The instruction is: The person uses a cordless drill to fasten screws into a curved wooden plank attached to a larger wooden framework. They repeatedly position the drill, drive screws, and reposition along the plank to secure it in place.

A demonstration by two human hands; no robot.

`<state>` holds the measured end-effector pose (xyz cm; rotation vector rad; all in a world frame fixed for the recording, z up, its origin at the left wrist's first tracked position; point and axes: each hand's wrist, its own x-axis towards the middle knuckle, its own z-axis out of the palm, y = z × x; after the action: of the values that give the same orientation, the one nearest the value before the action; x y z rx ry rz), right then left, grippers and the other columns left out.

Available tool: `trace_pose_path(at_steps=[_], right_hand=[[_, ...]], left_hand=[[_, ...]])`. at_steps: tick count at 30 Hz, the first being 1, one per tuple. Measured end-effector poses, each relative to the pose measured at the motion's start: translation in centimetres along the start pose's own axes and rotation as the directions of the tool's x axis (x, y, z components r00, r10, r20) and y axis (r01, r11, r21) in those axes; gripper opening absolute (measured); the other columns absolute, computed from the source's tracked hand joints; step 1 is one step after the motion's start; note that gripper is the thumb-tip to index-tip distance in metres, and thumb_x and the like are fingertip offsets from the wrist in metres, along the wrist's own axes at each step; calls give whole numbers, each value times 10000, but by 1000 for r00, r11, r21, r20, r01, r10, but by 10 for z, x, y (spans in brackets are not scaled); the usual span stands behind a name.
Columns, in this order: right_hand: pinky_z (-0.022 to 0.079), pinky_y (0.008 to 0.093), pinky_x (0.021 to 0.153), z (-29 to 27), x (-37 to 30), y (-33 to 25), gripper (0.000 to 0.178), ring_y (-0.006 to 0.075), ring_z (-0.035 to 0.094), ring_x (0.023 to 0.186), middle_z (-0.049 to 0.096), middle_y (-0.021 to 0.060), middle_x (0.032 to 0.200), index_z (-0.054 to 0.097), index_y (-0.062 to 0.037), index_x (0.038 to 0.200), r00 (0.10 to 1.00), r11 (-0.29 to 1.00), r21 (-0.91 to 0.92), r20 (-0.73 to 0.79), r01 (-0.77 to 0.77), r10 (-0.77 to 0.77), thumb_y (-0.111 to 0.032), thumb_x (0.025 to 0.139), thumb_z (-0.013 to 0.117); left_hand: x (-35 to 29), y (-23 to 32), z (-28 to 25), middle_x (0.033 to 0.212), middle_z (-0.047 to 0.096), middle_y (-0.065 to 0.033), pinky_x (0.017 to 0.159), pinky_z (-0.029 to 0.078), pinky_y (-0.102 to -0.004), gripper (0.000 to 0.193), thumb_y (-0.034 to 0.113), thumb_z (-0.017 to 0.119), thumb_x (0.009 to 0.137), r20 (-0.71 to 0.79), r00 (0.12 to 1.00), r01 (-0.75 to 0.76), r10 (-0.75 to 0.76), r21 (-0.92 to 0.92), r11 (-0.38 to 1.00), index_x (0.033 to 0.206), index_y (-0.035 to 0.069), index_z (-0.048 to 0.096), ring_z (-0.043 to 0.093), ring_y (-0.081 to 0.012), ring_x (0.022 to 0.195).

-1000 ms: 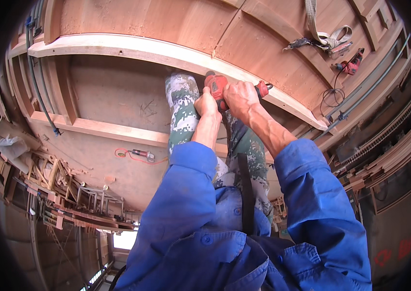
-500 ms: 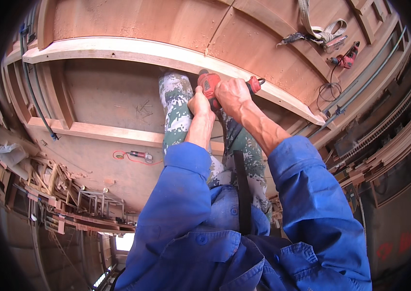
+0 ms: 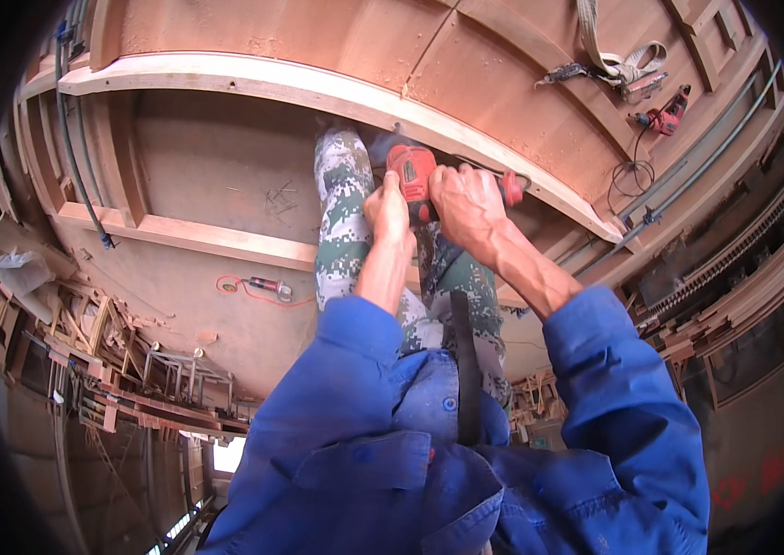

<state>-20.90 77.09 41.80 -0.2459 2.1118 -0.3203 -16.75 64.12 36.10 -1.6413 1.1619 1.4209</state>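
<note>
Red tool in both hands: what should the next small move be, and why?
Probably a check of how the red tool lines up with the beam: left hand and right hand both grip it close to the beam's near edge, but this view doesn't show clearly whether they touch.

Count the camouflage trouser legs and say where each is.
2. The left trouser leg is just left of the red power tool; the right trouser leg is below the tool in the picture. Both are partly hidden.

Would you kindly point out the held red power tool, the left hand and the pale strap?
Held red power tool (image 3: 413,167), head view: its housing.
Left hand (image 3: 388,209), head view: its middle.
Pale strap (image 3: 591,33), head view: its straight length.
</note>
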Motion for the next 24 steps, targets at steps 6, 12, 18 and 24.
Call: trace_pose_path(at_steps=[6,12,18,24], right_hand=[[555,412,709,8,38,9,216,324,699,825,696,184,855,657,4,890,999,999,-24,33,21,-21,-69,691,697],[557,381,681,1,70,11,152,265,724,789,718,146,810,729,-48,830,988,991,-109,141,81,-65,-160,729,713],[552,385,714,-2,68,1,157,225,722,850,736,59,848,758,-130,866,983,970,-223,177,97,-58,-236,757,722],[547,373,665,-6,66,-1,93,239,723,809,720,83,806,747,-103,803,983,966,-232,169,110,-71,-171,754,707]], left_hand=[[50,0,16,1099,640,-152,688,584,-497,381,294,514,998,-67,997,18,-24,-83,996,1217,-14,562,684,-262,883],[59,13,27,1137,614,-141,743,564,-519,390,300,509,988,-81,988,112,-131,-204,973,1238,4,547,660,-284,915],[50,11,22,1050,640,-154,698,588,-474,400,263,581,939,-130,986,70,-105,-251,965,1157,-73,576,678,-288,859],[53,15,22,1075,627,-160,689,581,-478,443,276,597,929,-88,989,86,-116,-293,952,1184,-83,549,671,-288,851]])
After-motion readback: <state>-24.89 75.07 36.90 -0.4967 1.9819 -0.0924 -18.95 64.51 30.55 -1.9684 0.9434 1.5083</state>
